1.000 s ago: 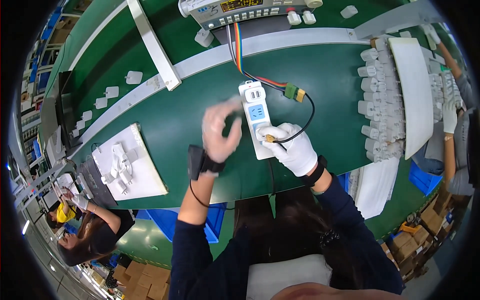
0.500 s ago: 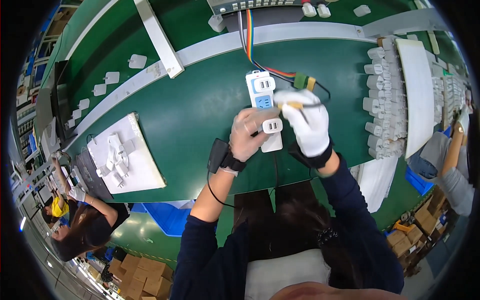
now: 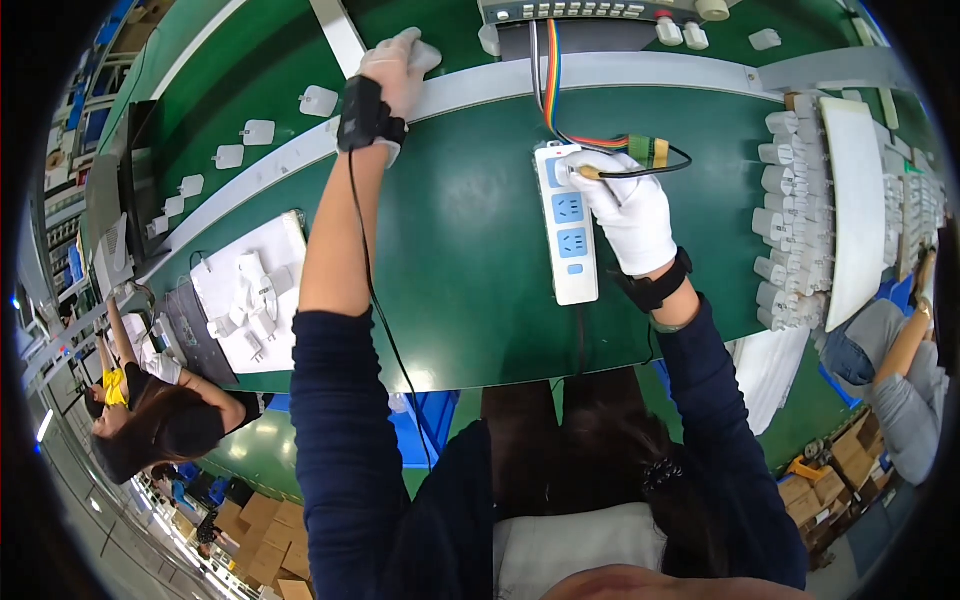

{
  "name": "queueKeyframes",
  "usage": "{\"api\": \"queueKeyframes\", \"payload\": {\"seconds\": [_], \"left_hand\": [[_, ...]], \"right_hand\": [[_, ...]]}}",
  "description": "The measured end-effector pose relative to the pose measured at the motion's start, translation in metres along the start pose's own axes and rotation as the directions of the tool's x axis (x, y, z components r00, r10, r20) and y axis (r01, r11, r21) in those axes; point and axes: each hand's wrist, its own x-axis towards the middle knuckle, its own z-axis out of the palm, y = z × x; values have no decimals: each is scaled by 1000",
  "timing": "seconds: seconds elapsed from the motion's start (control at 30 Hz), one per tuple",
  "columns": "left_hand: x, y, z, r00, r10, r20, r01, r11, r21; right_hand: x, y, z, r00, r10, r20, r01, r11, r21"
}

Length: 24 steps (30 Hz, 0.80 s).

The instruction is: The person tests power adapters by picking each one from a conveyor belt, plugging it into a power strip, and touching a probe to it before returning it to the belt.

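At the far left, my left hand [image 3: 392,75], in a thin translucent glove, is closed around a white charger [image 3: 427,57] beyond the pale rail. My white-gloved right hand [image 3: 637,220] is closed on a yellow-ended cable plug [image 3: 590,173] with a black cord. It is at the top of a white power strip [image 3: 577,288] with blue sockets. The hand and plug mostly cover whatever sits in the top socket. The two lower sockets show bare. A green connector block [image 3: 640,150] on a rainbow ribbon cable [image 3: 554,75] lies just beyond my right hand.
A bench instrument [image 3: 590,10] stands at the far edge. Several white chargers [image 3: 258,132] lie beyond the rail at left; many more stand in rows [image 3: 785,220] at right. A white board [image 3: 235,300] holds chargers at near left. Other people work on both sides.
My left hand has moved from the power strip to the far left with the white charger from the lower socket. My right hand has brought the cable plug to the strip's top end.
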Motion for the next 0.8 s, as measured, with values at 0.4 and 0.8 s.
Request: {"api": "queueKeyframes", "payload": {"seconds": [0.4, 0.8], "left_hand": [[-50, -110, -70, 963, 59, 262, -232, 671, 704], [-167, 184, -18, 782, -167, 600, 620, 112, -777]], "right_hand": [[1, 13, 4, 1000, 21, -6, -21, 999, 27], [-4, 18, -1, 999, -17, -41, 17, 1000, 0]]}}
